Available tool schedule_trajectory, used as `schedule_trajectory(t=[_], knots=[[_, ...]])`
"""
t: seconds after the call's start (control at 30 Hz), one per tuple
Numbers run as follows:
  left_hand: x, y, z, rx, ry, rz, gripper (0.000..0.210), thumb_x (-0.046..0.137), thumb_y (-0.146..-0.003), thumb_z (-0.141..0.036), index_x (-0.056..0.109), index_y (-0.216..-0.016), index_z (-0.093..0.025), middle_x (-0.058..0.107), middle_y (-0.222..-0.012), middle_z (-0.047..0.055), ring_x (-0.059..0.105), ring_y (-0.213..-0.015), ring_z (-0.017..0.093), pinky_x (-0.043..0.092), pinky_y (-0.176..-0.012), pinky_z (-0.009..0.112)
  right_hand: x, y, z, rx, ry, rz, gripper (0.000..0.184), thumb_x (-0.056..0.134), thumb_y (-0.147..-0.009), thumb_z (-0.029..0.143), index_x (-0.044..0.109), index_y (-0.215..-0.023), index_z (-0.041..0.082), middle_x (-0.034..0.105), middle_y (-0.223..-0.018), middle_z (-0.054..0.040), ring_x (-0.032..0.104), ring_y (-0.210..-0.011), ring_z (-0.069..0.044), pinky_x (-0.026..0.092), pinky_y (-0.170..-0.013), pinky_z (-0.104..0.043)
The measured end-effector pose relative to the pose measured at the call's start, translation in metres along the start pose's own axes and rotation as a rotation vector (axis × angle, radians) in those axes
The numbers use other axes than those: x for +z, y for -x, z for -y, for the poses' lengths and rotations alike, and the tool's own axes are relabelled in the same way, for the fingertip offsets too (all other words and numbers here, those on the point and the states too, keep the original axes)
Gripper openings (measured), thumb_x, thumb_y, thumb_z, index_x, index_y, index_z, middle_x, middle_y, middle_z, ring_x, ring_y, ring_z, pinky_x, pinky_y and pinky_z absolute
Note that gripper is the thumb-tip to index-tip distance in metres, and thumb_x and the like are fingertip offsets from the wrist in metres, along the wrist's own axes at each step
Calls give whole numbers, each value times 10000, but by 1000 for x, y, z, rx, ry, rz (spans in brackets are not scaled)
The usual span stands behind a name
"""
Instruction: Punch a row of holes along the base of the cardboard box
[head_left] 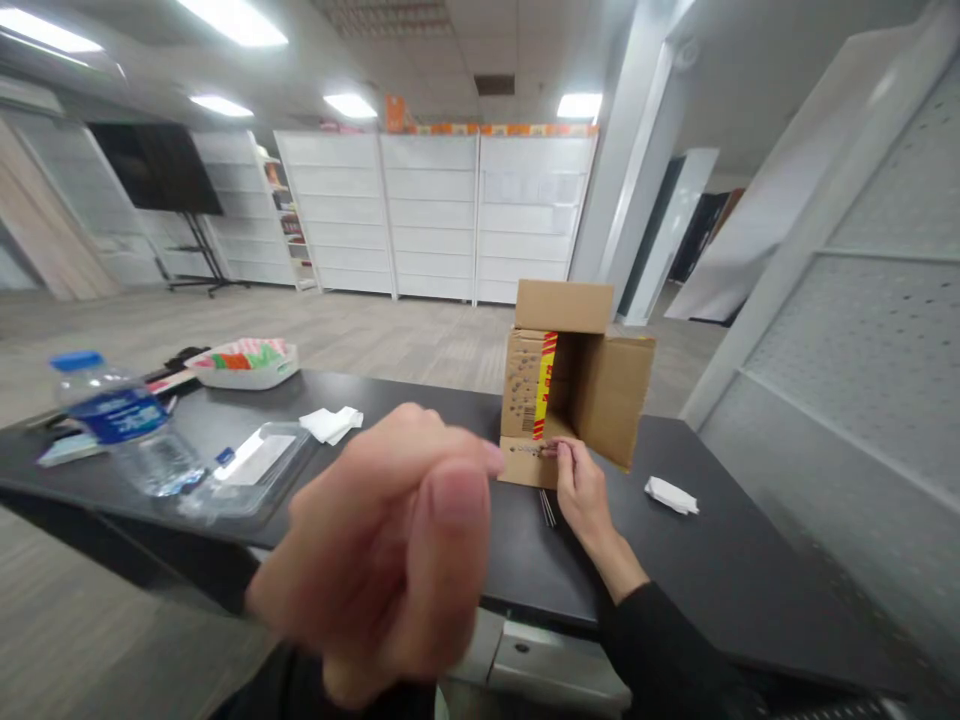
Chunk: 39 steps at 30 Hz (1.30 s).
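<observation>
Close to the camera, my left hand (382, 540) is raised with its fingers curled and the thumb pressed against them. Anything between those fingertips is hidden. My right hand (583, 492) reaches to the lower front flap of a cardboard box (630, 400), thumb and fingers pinched together just over the flap. What they pinch is too small to make out. The box stands on the table with its opening facing me and flaps spread. Dark spots or holes dot its left and lower flaps, and yellow-red tape (546, 385) runs down the left one. Thin dark sticks (547, 508) lie beside my right hand.
On the black table (750, 560) a crumpled white tissue (672, 495) lies at right, another tissue (331, 425) at left. Further left are a clear plastic container (262, 465), a water bottle (124, 420) and a white basket (244, 372) with colourful packets. A wall panel borders the right side.
</observation>
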<state>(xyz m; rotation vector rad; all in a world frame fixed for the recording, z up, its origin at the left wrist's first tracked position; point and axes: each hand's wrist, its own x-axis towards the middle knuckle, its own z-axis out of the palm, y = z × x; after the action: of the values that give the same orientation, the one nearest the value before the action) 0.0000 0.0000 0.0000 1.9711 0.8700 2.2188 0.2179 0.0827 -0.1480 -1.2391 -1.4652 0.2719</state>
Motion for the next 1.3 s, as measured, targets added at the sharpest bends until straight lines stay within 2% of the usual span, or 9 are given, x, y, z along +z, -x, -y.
schedule_trajectory(t=[0.1, 0.23, 0.37, 0.5, 0.6, 0.77, 1.03, 1.13, 1.3], knots=[[21, -9, 17, -31, -23, 20, 199, 466, -937, -263, 609, -812, -202, 560, -648, -20, 502, -546, 82, 444, -536, 228, 5, -1, -7, -21, 10, 11, 335, 351, -1000, 419, 593, -1051, 193, 695, -995, -99, 657, -950, -217, 499, -886, -387], [44, 6, 76, -308, -157, 219, 205, 408, -940, -278, 572, -861, -185, 529, -635, -43, 463, -530, 82, 379, -548, 217, 6, -1, -10, -27, 23, 22, 335, 345, -1001, 415, 591, -1060, 195, 694, -995, -102, 657, -938, -213, 509, -868, -380], [52, 33, 129, -481, -406, 418, 189, 377, -935, -246, 560, -910, -206, 613, -732, -12, 558, -653, 131, 365, -627, 250, 5, -3, -6, -29, 74, 39, 331, 340, -1002, 389, 603, -1051, 194, 695, -994, -99, 653, -943, -213, 501, -860, -367], [56, 55, 156, -407, -676, 639, 174, 385, -931, -205, 556, -901, -210, 664, -874, 28, 600, -872, 189, 370, -794, 322, 6, -7, -1, -82, 130, 31, 292, 384, -985, 358, 624, -1018, 193, 691, -966, -93, 643, -919, -215, 494, -850, -364], [60, 67, 165, -319, -810, 758, 180, 389, -939, -218, 567, -918, -212, 660, -953, 51, 582, -948, 217, 358, -855, 364, 7, -11, -1, -123, 149, 28, 250, 421, -962, 317, 635, -986, 191, 680, -956, -89, 630, -900, -215, 491, -828, -362], [64, 75, 168, -178, -897, 847, 193, 384, -937, -211, 571, -981, -196, 638, -1011, 81, 559, -997, 230, 350, -908, 389, 10, -15, -9, -138, 214, 32, 192, 471, -902, 253, 649, -927, 187, 653, -899, -82, 602, -864, -225, 482, -791, -371], [66, 75, 169, -231, -895, 846, 244, 372, -935, -191, 577, -1066, -182, 638, -1063, 91, 555, -1044, 227, 350, -956, 377, 6, -11, -6, -142, 255, 45, 167, 470, -881, 219, 631, -908, 187, 625, -889, -85, 594, -878, -231, 491, -789, -375], [66, 74, 168, -247, -889, 854, 255, 378, -932, -187, 573, -1097, -182, 642, -1078, 88, 552, -1068, 221, 344, -974, 367, -6, -1, 3, -199, 267, 130, 165, 465, -903, 215, 622, -950, 199, 643, -964, -90, 593, -956, -233, 482, -856, -389], [66, 72, 166, -270, -891, 861, 263, 369, -933, -188, 577, -1093, -172, 642, -1086, 93, 552, -1070, 221, 354, -963, 365, -35, 23, 19, -296, 393, 382, 215, 489, -914, 234, 630, -1076, 211, 671, -1102, -89, 605, -1033, -228, 463, -909, -409]])
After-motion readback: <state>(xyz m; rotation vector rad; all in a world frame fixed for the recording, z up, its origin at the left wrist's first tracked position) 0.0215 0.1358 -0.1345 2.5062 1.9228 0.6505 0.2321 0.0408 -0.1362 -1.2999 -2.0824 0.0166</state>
